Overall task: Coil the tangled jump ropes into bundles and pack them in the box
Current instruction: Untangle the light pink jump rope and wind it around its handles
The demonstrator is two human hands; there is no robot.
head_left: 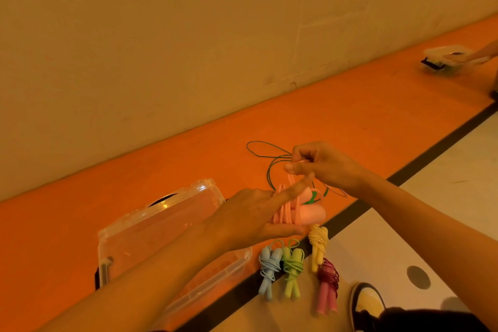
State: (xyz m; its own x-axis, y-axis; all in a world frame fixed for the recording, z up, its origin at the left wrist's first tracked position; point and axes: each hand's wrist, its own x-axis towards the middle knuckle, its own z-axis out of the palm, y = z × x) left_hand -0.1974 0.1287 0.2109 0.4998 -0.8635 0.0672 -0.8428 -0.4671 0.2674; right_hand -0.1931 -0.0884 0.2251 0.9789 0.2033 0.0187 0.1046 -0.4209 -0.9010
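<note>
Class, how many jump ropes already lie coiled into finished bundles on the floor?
4. Blue rope, green rope right of it, yellow rope beyond, maroon rope nearest the shoe. The pink rope, mid-coil between left hand and right hand, is uncounted; arms may hide others.
</note>
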